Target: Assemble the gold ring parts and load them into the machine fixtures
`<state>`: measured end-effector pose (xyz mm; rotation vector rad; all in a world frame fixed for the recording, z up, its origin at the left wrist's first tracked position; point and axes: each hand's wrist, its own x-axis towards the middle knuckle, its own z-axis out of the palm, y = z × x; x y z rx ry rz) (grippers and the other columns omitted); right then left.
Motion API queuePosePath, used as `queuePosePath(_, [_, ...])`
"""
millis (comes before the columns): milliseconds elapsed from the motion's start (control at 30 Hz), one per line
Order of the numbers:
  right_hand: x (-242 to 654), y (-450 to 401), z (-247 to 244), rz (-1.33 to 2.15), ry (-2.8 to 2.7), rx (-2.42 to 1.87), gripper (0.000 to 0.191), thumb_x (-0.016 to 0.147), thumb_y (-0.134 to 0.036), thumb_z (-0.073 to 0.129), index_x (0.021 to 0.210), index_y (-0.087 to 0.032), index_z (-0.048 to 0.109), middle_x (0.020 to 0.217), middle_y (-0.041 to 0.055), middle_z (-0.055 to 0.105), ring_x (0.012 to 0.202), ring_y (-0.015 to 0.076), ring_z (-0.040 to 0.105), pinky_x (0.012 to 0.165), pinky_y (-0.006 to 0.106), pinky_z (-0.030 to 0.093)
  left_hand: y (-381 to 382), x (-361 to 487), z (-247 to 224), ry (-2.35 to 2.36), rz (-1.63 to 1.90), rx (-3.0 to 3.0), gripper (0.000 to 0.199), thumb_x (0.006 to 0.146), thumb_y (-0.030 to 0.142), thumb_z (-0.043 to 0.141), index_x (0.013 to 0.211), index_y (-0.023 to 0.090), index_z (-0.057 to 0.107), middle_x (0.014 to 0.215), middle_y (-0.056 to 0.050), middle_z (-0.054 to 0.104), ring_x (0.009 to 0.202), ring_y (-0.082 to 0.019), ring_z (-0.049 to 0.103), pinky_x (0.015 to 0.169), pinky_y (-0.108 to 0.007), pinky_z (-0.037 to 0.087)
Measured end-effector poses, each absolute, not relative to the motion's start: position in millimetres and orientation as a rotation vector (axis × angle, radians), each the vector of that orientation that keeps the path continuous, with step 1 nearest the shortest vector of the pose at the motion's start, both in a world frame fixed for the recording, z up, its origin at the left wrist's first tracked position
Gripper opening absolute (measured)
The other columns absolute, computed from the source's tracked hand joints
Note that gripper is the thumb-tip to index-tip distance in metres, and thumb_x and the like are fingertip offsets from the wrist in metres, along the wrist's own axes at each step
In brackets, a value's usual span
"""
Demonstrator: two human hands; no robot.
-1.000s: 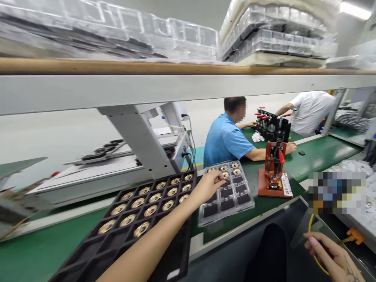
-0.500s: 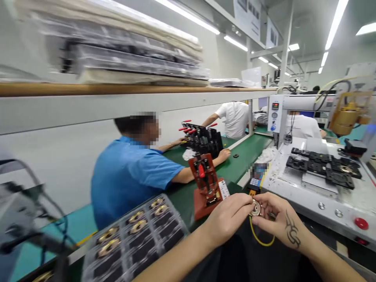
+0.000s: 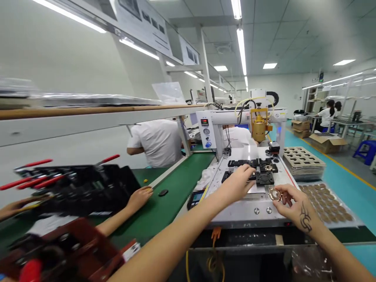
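Observation:
My right hand (image 3: 293, 203) pinches a round, gold-rimmed watch case (image 3: 275, 194) between thumb and fingers, above the front of the white machine bed (image 3: 241, 217). Its ring shape faces me. My left hand (image 3: 239, 183) reaches over the black fixture blocks (image 3: 264, 178) on that bed, thumb and fingers apart; I see nothing held, though some fingertips are hidden. Another round metal part (image 3: 268, 168) sits in a block at the back right. Above the blocks hangs the machine's gold-coloured head (image 3: 259, 127).
At left are a red-brown clamp jig (image 3: 64, 250) and black fixtures with red levers (image 3: 85, 188), where a co-worker's hand (image 3: 139, 200) rests on the green bench (image 3: 164, 196). Stacked trays (image 3: 305, 164) and a sheet of round brown pieces (image 3: 326, 205) lie right. A shelf runs overhead.
My view has swung right toward the machine. My left hand has let go of the watch case and moved over the fixture blocks; the right still holds the case, now at the bed.

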<state>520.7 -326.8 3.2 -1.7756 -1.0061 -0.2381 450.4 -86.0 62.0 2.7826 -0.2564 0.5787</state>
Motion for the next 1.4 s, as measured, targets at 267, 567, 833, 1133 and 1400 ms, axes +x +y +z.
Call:
queuePosePath(267, [532.8,-402.1,6.3,-0.374,-0.825,-1.892,0.034,0.09,-0.042,0.069,0.118,-0.023,0.071,0.078,0.0011,0.065,0.064,0.0196,0.058,0.062,0.034,0.052,-90.4,622.6,76.8,-0.079,0.033,2.885,0.028,0.095,0.038,0.076,0.107,0.014,0.072,0.11,-0.009,0.073,0.099,-0.024,0.07,0.091,-0.043,0.059])
queuePosePath(567, [598.4,-404.7,4.0,-0.234,-0.761,-1.87,0.043,0.089,-0.05,0.07,0.119,-0.019,0.067,0.084,0.0027,0.068,0.071,0.02,0.062,0.064,0.034,0.054,-97.4,653.3,78.7,0.019,-0.189,2.889,0.029,0.101,0.036,0.07,0.121,0.015,0.069,0.12,-0.008,0.072,0.102,-0.024,0.072,0.088,-0.043,0.063])
queuePosePath(833, [685.1,-296.6,9.0,-0.097,-1.037,-1.913,0.034,0.08,-0.038,0.077,0.106,-0.017,0.068,0.086,0.0032,0.066,0.073,0.0176,0.056,0.069,0.032,0.05,-91.9,591.2,104.5,-0.085,0.345,2.608,0.022,0.086,0.025,0.074,0.105,0.013,0.072,0.103,-0.009,0.077,0.091,-0.021,0.07,0.083,-0.032,0.057])
queuePosePath(1133, [723.4,-251.2,30.0,0.313,-1.384,-2.027,0.03,0.098,-0.044,0.073,0.103,-0.015,0.072,0.086,-0.0001,0.071,0.071,0.015,0.067,0.069,0.031,0.057,-80.6,460.4,110.9,-0.149,0.527,2.416,0.017,0.083,0.026,0.066,0.098,0.019,0.065,0.089,-0.003,0.073,0.078,-0.017,0.065,0.071,-0.029,0.052])
queuePosePath(1400, [725.0,-254.8,31.6,0.264,-1.434,-2.042,0.044,0.087,-0.056,0.074,0.102,-0.016,0.083,0.083,0.0069,0.078,0.074,0.0232,0.067,0.066,0.031,0.049,-68.4,388.7,85.7,-0.102,0.558,2.418,0.018,0.083,0.023,0.065,0.101,0.023,0.067,0.089,-0.001,0.075,0.077,-0.017,0.067,0.071,-0.03,0.056])
